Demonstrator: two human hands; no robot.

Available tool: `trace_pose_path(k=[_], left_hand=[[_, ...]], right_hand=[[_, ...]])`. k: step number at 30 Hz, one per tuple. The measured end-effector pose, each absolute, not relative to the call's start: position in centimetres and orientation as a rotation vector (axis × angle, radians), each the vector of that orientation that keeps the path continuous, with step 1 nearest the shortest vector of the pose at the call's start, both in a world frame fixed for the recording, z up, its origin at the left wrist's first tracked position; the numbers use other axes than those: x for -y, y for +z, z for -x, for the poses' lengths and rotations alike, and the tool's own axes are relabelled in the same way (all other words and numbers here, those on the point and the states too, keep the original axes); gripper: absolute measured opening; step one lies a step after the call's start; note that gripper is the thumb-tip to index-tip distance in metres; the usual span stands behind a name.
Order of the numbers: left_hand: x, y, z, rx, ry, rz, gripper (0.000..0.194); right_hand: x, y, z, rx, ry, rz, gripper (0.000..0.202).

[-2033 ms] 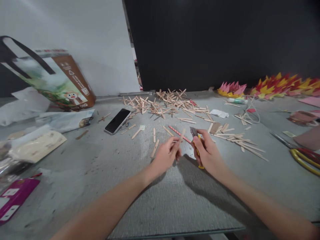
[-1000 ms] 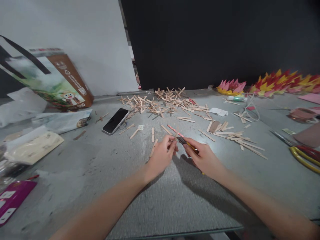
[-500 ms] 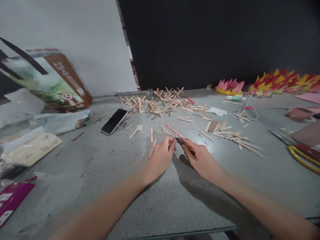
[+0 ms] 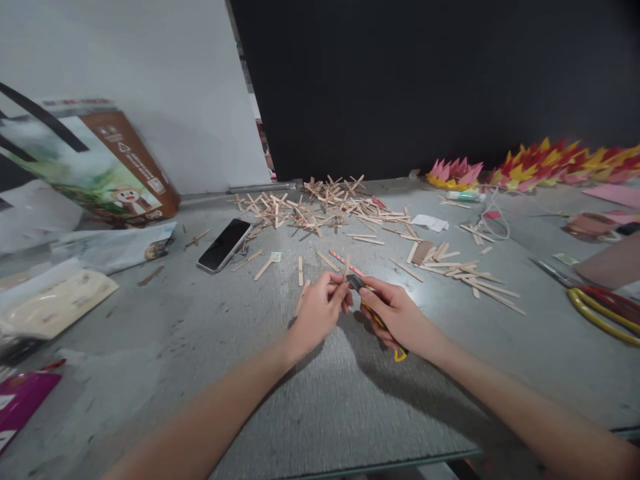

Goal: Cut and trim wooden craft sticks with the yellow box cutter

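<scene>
Pinched in my left hand (image 4: 320,308) is a short wooden craft stick (image 4: 346,267), standing nearly upright above the fingertips. My right hand (image 4: 400,313) is wrapped round a yellow-and-black utility knife (image 4: 379,318), its dark front end against or very close to the stick. Whether the blade touches the wood I cannot tell. Behind my hands a red-and-white patterned strip (image 4: 340,257) lies on the grey table (image 4: 280,413). Loose craft sticks (image 4: 301,271) lie just beyond my left hand, one partly hidden by it.
A heap of crossed sticks (image 4: 320,203) lies at the back, with more sticks (image 4: 465,270) to the right. A phone (image 4: 225,245), a printed bag (image 4: 120,167) and plastic packets (image 4: 60,300) are on the left. Scissors (image 4: 600,313), a glue stick (image 4: 465,197) and folded paper pieces (image 4: 455,173) are on the right.
The stick in my left hand has turned more upright. My right hand has rolled, so the knife's yellow tail end now shows below it. The view has shifted slightly.
</scene>
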State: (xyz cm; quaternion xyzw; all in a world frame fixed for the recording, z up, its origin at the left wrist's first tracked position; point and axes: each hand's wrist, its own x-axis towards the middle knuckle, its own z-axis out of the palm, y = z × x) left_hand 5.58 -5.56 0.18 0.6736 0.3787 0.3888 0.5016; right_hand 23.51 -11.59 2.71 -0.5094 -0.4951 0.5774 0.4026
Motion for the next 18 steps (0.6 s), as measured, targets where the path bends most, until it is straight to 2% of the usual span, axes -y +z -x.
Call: trace_pose_path(k=[5,18], left_hand=[[5.6,0.1,-5.5,-0.897,0.937,-1.652,0.042],[5.9,0.1,-5.6,-0.883,0.914,-1.694,0.030]], right_hand=[[11.6,2.8,-23.5,1.146,1.552,1.261,0.043],[10.7,3.7,-24.9,0.779,1.993,0.867,0.031]])
